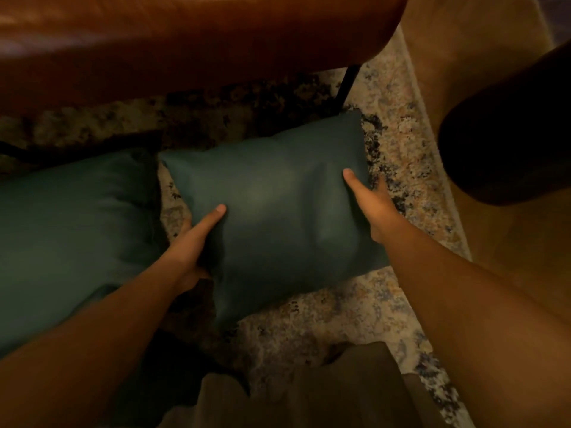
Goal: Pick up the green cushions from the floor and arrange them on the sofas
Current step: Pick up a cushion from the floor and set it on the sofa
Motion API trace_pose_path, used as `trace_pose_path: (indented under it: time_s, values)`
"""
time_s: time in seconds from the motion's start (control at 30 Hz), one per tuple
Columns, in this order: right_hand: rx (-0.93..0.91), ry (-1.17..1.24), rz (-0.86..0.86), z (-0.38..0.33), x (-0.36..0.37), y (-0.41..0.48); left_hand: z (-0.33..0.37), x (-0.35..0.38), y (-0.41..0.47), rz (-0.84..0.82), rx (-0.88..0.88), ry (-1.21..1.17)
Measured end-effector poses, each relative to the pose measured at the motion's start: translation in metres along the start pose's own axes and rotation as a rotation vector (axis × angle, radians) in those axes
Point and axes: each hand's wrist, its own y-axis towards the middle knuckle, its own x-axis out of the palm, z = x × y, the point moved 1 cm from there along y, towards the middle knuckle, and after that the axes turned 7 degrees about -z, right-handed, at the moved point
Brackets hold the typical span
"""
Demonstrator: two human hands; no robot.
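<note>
Two hands — left hand (197, 242) and right hand (370, 202) — grip the green cushion (272, 205) by opposite edges, thumbs on top, above the rug (395, 143).

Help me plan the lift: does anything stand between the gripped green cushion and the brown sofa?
Nothing visible does. The left hand and right hand grip the cushion at its sides; the sofa lies just beyond, unobstructed. Its black leg stands by the far corner, under the seat.
</note>
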Motion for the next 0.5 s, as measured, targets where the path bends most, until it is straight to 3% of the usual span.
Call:
trace_pose_path:
  time_s: [0.3,0.5]
  values:
    - [0.112,0.271,-0.137,-0.008,-0.009,-0.113,0.035,0.007,-0.111,0.010,0.217,-0.039]
    - [0.058,0.422,-0.148,-0.056,-0.018,-0.222,0.086,-0.006,-0.212,0.008,0.335,-0.030]
